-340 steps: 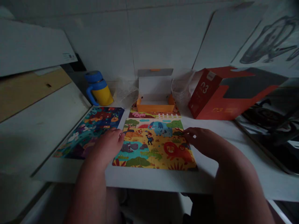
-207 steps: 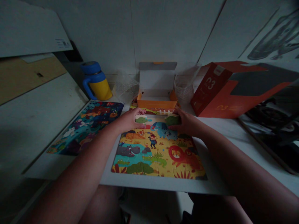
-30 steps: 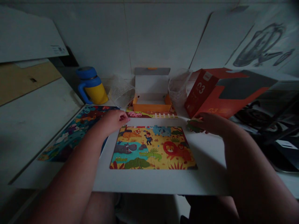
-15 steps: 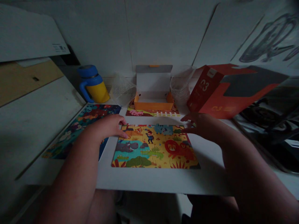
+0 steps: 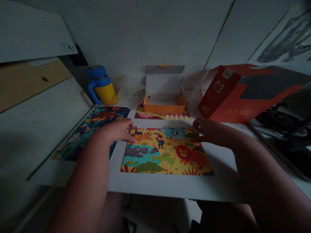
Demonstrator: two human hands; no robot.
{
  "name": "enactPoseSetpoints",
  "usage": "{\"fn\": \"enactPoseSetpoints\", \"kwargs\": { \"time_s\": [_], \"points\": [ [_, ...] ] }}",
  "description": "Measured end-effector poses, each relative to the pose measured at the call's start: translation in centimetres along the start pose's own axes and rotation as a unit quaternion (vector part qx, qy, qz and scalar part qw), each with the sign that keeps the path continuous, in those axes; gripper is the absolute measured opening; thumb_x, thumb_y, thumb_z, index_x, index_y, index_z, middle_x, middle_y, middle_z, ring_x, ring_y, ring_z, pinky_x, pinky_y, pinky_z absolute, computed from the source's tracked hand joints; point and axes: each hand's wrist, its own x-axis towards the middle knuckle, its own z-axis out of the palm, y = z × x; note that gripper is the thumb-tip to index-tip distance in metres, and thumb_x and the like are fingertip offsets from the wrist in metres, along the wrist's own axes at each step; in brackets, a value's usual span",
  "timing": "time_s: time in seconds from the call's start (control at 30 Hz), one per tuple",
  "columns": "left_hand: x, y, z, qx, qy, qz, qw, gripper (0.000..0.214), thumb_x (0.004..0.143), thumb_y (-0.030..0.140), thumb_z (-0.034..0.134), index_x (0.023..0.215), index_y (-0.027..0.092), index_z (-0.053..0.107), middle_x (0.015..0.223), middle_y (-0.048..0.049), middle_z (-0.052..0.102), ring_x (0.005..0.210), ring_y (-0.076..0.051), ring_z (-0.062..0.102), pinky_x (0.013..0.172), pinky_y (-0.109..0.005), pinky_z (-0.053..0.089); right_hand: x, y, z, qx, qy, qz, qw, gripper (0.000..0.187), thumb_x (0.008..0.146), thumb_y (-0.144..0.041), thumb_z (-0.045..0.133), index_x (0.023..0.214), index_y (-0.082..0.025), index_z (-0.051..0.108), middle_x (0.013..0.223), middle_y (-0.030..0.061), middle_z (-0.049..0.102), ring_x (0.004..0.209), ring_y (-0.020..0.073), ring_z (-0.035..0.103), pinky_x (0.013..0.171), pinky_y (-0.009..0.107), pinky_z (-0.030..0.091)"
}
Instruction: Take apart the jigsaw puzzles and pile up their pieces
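An assembled jigsaw puzzle [image 5: 167, 153] with a lion, a hippo and other animals on a yellow ground lies on the white table [image 5: 150, 186]. My left hand [image 5: 123, 129] grips its far left corner, the thumb on top and the fingers curled at the edge. At the far right corner, my right hand [image 5: 204, 131] pinches the puzzle the same way, its thumb over the picture. Beside my left forearm lies a dark blue picture sheet [image 5: 80, 134], partly covered by that arm. An open orange box [image 5: 164, 108] stands behind the puzzle, on a farm picture [image 5: 155, 116].
A blue and yellow jug [image 5: 104, 89] stands at the back left. Clear plastic bags [image 5: 132, 92] flank the orange box. A large red box [image 5: 230, 94] takes up the back right. White and brown boards [image 5: 31, 84] border the left side.
My right hand has closed onto the puzzle's far right corner, its fingers drawn in. My left hand keeps its place at the left corner. The whole view has shifted slightly.
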Motion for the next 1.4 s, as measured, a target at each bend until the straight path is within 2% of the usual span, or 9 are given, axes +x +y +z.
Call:
{"fn": "enactPoseSetpoints", "kwargs": {
  "time_s": [0.17,0.33,0.5,0.67,0.83,1.0,1.1,1.2,1.4],
  "points": [
    [-0.2,-0.3,0.1,-0.003,0.012,0.018,1.0,0.055,0.064,0.048,0.086,0.108,0.023,0.063,0.098,-0.0047,0.072,0.086,-0.025,0.066,0.064,-0.029,0.041,0.0,-0.3,0.1,0.024,-0.015,-0.01,1.0,0.044,0.079,-0.05,0.08,0.108,-0.022,0.061,0.092,0.0077,0.074,0.074,0.0227,0.068,0.062,0.032,0.045],
    [0.3,-0.6,0.7,-0.017,0.018,0.036,0.999,0.055,0.077,0.061,0.077,0.114,0.022,0.063,0.097,-0.0055,0.072,0.084,-0.024,0.066,0.064,-0.03,0.041,0.4,-0.9,0.2,0.032,-0.027,0.003,0.999,0.037,0.095,-0.057,0.062,0.111,-0.024,0.066,0.084,0.006,0.075,0.07,0.021,0.068,0.06,0.03,0.043],
    [0.8,0.4,1.0,0.028,0.027,0.034,0.999,0.049,0.087,0.064,0.065,0.116,0.024,0.067,0.092,-0.0065,0.072,0.083,-0.026,0.066,0.065,-0.032,0.04,0.6,-1.2,0.5,0.046,-0.017,0.011,0.999,0.032,0.094,-0.053,0.066,0.103,-0.023,0.069,0.083,0.0068,0.077,0.068,0.0205,0.069,0.06,0.031,0.044],
    [0.6,2.0,1.0,0.05,0.037,0.005,0.998,0.043,0.087,0.059,0.065,0.108,0.021,0.069,0.102,-0.0104,0.074,0.091,-0.028,0.068,0.071,-0.032,0.043,0.6,-1.2,0.2,0.06,-0.011,0.039,0.997,0.035,0.092,-0.058,0.067,0.096,-0.023,0.07,0.078,0.0057,0.076,0.066,0.02,0.068,0.058,0.031,0.044],
    [0.8,1.7,0.9,0.03,0.035,-0.002,0.999,0.047,0.082,0.061,0.069,0.106,0.021,0.07,0.107,-0.0107,0.074,0.094,-0.027,0.069,0.071,-0.031,0.045,0.8,-1.4,0.1,0.114,0.039,0.055,0.991,0.044,0.092,-0.065,0.063,0.089,-0.022,0.071,0.073,0.005,0.074,0.063,0.0189,0.064,0.057,0.031,0.042],
    [0.7,0.6,0.3,-0.058,0.061,-0.005,0.996,0.048,0.076,0.063,0.074,0.1,0.021,0.07,0.09,-0.0049,0.073,0.082,-0.024,0.067,0.064,-0.029,0.043,1.3,-2.4,1.3,0.188,0.029,0.037,0.981,0.05,0.091,-0.072,0.06,0.087,-0.023,0.071,0.07,0.0025,0.072,0.059,0.0169,0.058,0.054,0.03,0.037],
    [0.7,0.9,0.2,-0.166,0.062,-0.008,0.984,0.051,0.074,0.064,0.076,0.101,0.021,0.066,0.076,0.0002,0.065,0.065,-0.019,0.059,0.055,-0.027,0.037,1.5,-2.9,1.9,0.148,0.006,0.03,0.988,0.042,0.087,-0.066,0.068,0.093,-0.024,0.072,0.075,0.0014,0.073,0.062,0.0172,0.06,0.054,0.029,0.038],
    [1.2,1.8,0.9,-0.253,0.046,0.054,0.965,0.048,0.074,0.059,0.08,0.101,0.023,0.063,0.082,0.0006,0.066,0.068,-0.017,0.06,0.059,-0.026,0.042,1.4,-3.4,2.0,0.101,0.013,0.027,0.994,0.042,0.081,-0.058,0.078,0.107,-0.025,0.074,0.091,0.0039,0.076,0.073,0.02,0.066,0.063,0.031,0.045],
    [2.6,2.6,3.3,-0.101,0.098,0.14,0.98,0.042,0.076,0.054,0.084,0.099,0.022,0.069,0.104,-0.0064,0.07,0.091,-0.024,0.064,0.076,-0.031,0.047,1.0,-3.7,1.9,0.049,0.026,-0.02,0.998,0.05,0.08,-0.057,0.079,0.116,-0.024,0.076,0.112,0.0099,0.073,0.09,0.0256,0.069,0.078,0.037,0.053]
  ]
}}
